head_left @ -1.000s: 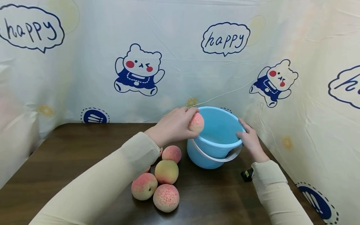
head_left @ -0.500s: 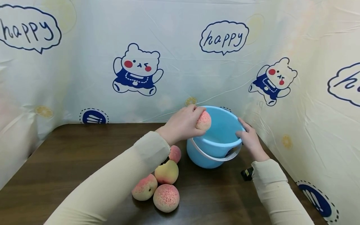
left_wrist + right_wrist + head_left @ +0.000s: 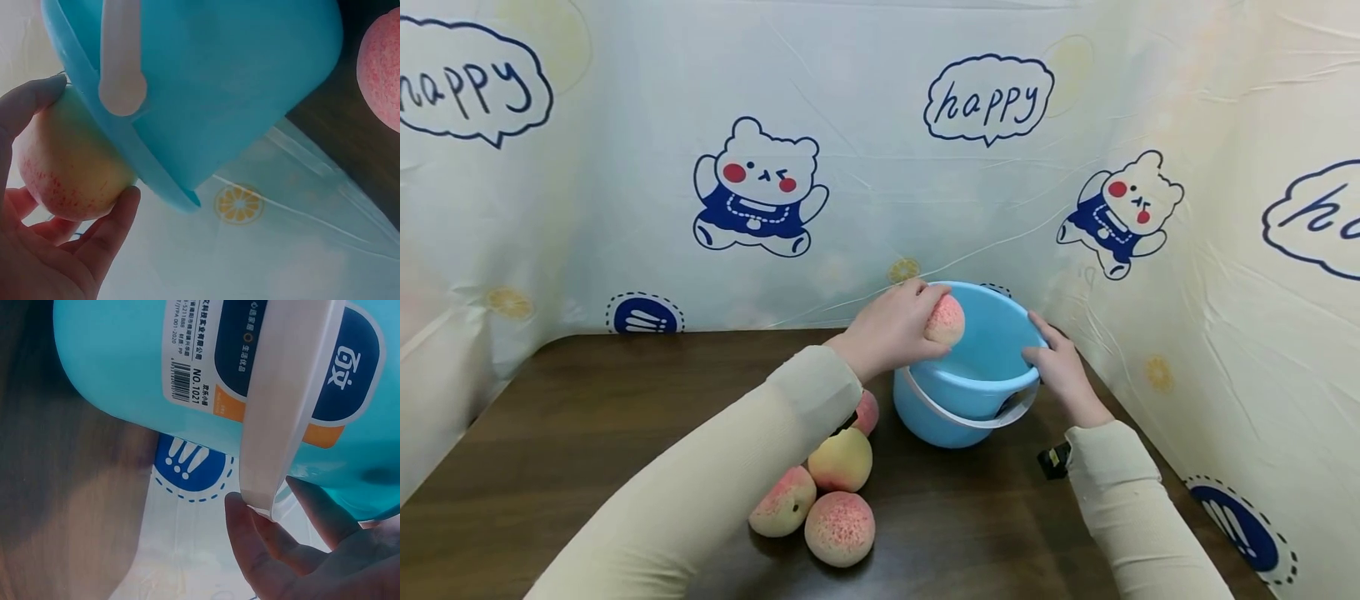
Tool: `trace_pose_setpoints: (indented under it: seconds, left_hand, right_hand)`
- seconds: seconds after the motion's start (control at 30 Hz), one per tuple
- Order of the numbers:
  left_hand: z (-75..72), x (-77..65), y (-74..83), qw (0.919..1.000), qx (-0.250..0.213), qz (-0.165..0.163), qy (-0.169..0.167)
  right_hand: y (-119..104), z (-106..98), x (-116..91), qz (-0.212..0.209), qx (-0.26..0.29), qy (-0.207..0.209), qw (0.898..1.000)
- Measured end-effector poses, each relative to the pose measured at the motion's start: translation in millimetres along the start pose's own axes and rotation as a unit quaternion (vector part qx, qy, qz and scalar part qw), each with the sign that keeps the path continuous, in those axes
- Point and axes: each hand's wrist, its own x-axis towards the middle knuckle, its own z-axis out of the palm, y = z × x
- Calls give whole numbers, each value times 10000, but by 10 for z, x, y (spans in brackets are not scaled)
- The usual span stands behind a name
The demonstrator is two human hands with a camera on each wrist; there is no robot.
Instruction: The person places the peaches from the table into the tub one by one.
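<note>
In the head view my left hand grips a pink, speckled peach at the left rim of a light blue bucket. The left wrist view has the fingers and thumb curled round this peach, just outside the bucket's mouth. With my right hand I hold the bucket's right rim, thumb toward the inside. Its fingertips lie near the white handle in the right wrist view. Several peaches sit left of the bucket, among them a speckled one and a yellowish one.
Another peach and a pink one are partly covered by my left sleeve. The brown table meets printed sheeting at the back and right. A small black item shows at the right wrist.
My left hand has carried the peach rightward, from beside the bucket's rim to over its mouth. The right hand keeps its hold on the rim. The head view has shifted slightly.
</note>
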Motion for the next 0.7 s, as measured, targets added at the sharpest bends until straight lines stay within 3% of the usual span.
trace_pose_setpoints:
  seconds: [0.7]
  left_hand:
    - [287,222,-9,9979,-615,-214,60]
  right_hand:
    - [-3,0,14,48,-79,-112,9999]
